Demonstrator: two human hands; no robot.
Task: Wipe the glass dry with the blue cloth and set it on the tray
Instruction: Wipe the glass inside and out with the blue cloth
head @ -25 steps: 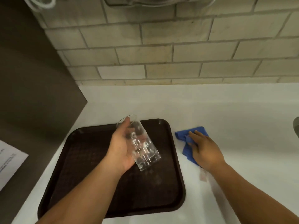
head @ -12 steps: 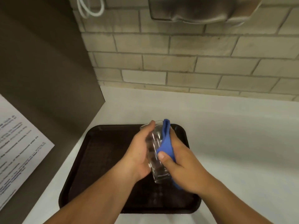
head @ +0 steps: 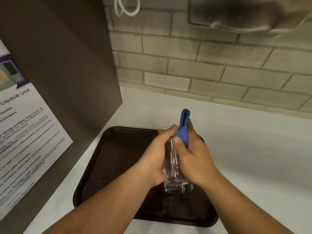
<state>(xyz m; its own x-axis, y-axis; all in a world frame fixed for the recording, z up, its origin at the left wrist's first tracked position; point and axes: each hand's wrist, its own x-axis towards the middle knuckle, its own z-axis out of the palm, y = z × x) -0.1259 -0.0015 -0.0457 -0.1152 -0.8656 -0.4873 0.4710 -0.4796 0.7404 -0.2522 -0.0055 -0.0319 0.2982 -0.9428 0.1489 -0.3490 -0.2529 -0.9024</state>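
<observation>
A white printed paper notice [head: 25, 132] was stuck to the dark brown panel [head: 67, 65] on the left; its heading ended in the letters "owave use", and the smaller lines beneath were too blurred to read. A purple-edged picture sat at its top corner.

The dark brown rectangular plastic tray [head: 118, 157] lay on the white countertop [head: 253, 149], close to the brown panel. Nothing could be seen resting on its bare surface. The clear, tall, straight-sided drinking glass [head: 175, 181] was held above the tray, roughly upright with its thick base toward the camera and its rim leaning away; it looked empty, and whether its base touched the tray could not be told.

The left hand [head: 155, 159] was closed around the left side of the glass, thumb reaching up near the rim. The right hand [head: 194, 161] was closed against the right side, pressing the folded blue cloth [head: 184, 129] to the glass with the thumb on its near edge. A fold of the cloth stuck up past the rim between the two hands.

Behind the counter stood a beige brick-pattern tiled wall [head: 202, 65]. A white looped cord [head: 126, 7] hung at its top, and a blurred grey metal fixture [head: 244, 14] sat at the upper right.
</observation>
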